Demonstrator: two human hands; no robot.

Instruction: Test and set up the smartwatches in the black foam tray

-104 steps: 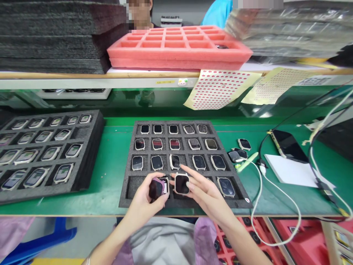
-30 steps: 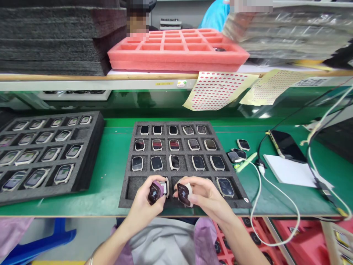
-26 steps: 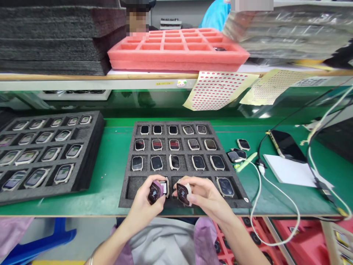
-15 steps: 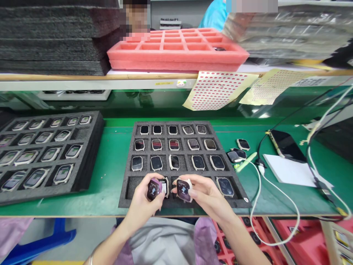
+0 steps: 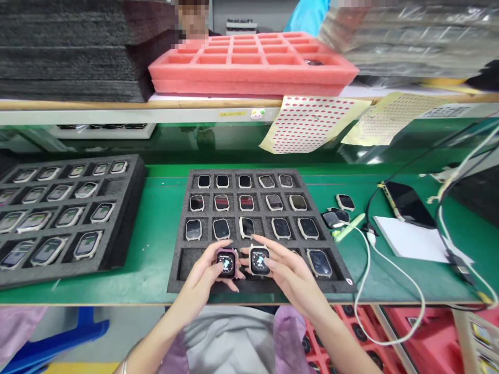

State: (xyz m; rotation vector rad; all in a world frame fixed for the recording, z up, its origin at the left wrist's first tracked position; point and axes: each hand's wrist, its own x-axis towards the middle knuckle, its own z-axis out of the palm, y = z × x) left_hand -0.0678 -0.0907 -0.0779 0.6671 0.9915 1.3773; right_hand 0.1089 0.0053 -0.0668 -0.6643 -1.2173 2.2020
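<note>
My left hand (image 5: 205, 278) grips a pink-cased smartwatch body (image 5: 226, 263) whose screen is lit. My right hand (image 5: 290, 272) holds a white-cased smartwatch body (image 5: 259, 260), also lit, with the fingers loosely curved around it. Both watches face up, side by side, over the front row of a black foam tray (image 5: 180, 265). That tray's other pockets hold several dark-screened watch bodies (image 5: 280, 227).
A second black foam tray (image 5: 117, 228) with several watches lies at left. Loose watches (image 5: 337, 215), a green pen (image 5: 349, 228), white cables (image 5: 390, 265), a phone (image 5: 407, 205) and a white pad (image 5: 409, 240) lie at right. A pink foam tray (image 5: 249, 78) sits on the shelf above.
Both watches have turned face up and their screens have lit. My hands have shifted slightly forward over the tray's front row.
</note>
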